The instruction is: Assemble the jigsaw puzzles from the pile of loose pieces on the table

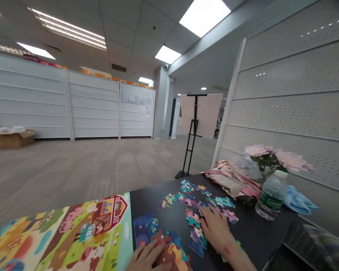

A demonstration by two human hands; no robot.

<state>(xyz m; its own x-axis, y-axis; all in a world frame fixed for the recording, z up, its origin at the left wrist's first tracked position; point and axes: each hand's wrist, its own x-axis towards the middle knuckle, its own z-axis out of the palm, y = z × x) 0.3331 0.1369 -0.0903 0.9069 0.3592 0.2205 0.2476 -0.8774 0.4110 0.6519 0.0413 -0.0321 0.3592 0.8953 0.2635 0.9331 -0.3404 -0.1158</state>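
Black counter [164,205]: right hand [214,229] flat, grip wide, on loose puzzle pieces [197,218]; left hand [147,258], at 7 o'clock from it, presses assembled section [158,237], holding nothing.

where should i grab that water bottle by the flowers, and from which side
Grip the water bottle around its labelled middle, coming from the left, the puzzle side. It stands upright; the flowers crowd behind it and a blue cloth lies to its right.

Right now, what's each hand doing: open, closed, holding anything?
Left hand: open, fingers flat on the joined puzzle section, gripping nothing.
Right hand: open, palm down on loose puzzle pieces on the black table, nothing held.
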